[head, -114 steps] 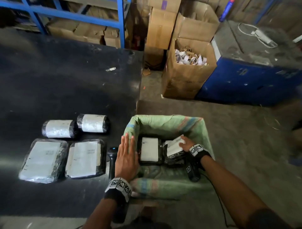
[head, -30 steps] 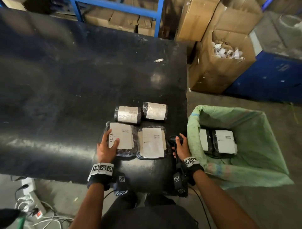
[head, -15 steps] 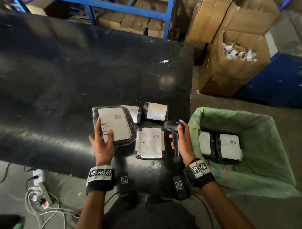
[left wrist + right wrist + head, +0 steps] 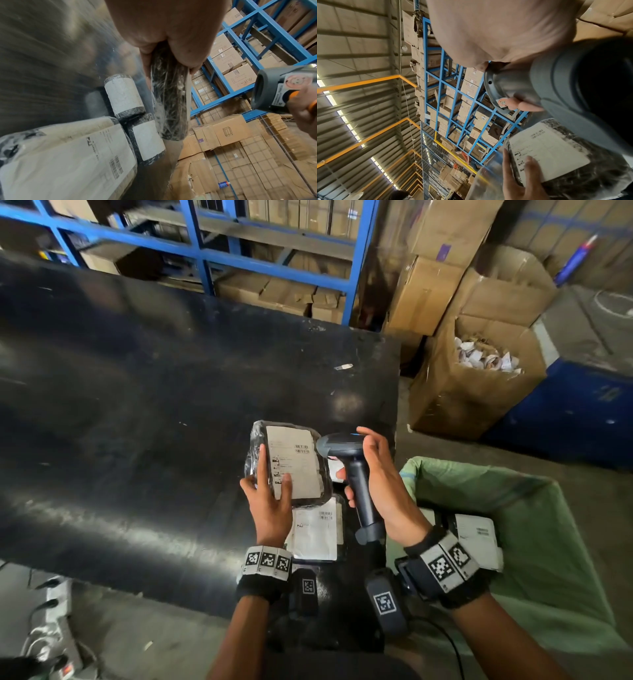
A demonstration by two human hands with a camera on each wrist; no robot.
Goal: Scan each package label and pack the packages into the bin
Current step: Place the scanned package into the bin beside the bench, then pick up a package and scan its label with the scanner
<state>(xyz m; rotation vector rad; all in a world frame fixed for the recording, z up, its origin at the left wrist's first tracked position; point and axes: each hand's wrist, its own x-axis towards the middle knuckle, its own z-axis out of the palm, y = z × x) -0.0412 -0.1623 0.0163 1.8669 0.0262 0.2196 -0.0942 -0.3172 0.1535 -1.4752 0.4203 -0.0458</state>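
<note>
My left hand [image 4: 274, 474] holds a black film-wrapped package [image 4: 294, 463] above the black table [image 4: 137, 405], its white label facing up. My right hand [image 4: 363, 463] grips the handle of a grey barcode scanner [image 4: 342, 446], whose head sits just right of the label. In the left wrist view the held package [image 4: 169, 101] shows edge-on, with the scanner [image 4: 274, 88] pointing at it. A flat labelled package [image 4: 317, 529] lies on the table below my hands. Two rolled packages [image 4: 123, 94] [image 4: 147, 140] lie beyond it. The green-lined bin [image 4: 531, 508] at the right holds labelled packages [image 4: 478, 537].
An open cardboard box [image 4: 472, 392] of paper scraps stands beyond the bin, beside a blue container [image 4: 565, 412]. Blue shelving [image 4: 356, 268] stacked with cartons runs behind the table. A power strip [image 4: 51, 628] lies on the floor at the left. The scanner cable [image 4: 448, 642] trails under my right arm.
My left hand has lifted the flat package off the table and carried it right, toward the scanner. My right hand has raised the scanner beside the label.
</note>
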